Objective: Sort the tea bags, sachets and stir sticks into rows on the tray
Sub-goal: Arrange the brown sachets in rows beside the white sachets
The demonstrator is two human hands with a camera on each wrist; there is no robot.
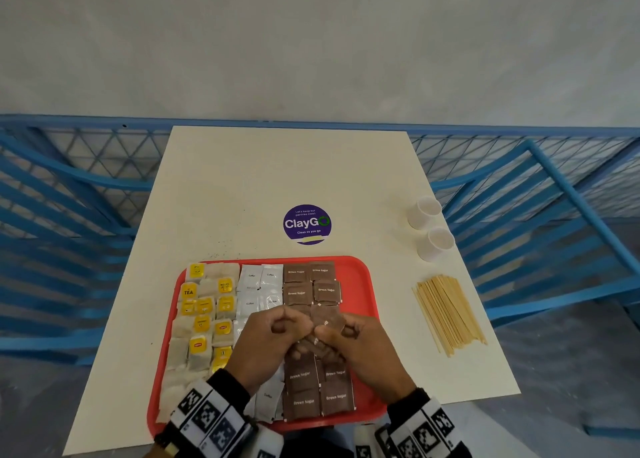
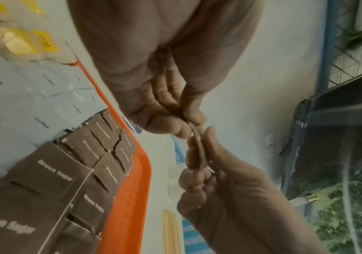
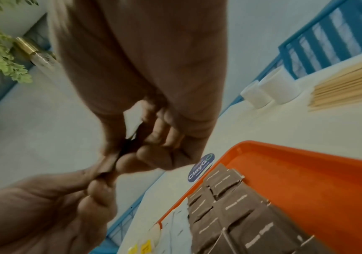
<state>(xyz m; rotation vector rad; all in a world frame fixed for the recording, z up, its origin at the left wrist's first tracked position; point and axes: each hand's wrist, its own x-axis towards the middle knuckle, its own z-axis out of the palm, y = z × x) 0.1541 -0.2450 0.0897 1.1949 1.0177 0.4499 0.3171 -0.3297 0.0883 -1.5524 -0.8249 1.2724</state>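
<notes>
Above tray [image 1: 360, 277], both hands [image 1: 313, 341] pinch brown sugar sachets [image 1: 327, 320].

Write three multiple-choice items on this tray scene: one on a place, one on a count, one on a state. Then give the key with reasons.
1. Where does the bundle of thin wooden stir sticks lie?
A. on the red plastic tray
B. on the cream table, right of the tray
C. in a cup

2. How many small white paper cups stand on the table?
A. two
B. four
C. none

3. What do the left hand and right hand hold?
A. nothing
B. a stir stick
C. brown sugar sachets, pinched between them

Key: B, the sticks lie off the tray; A, two cups stand beyond the sticks; C, both hands' fingers pinch brown packets above the tray.
</notes>
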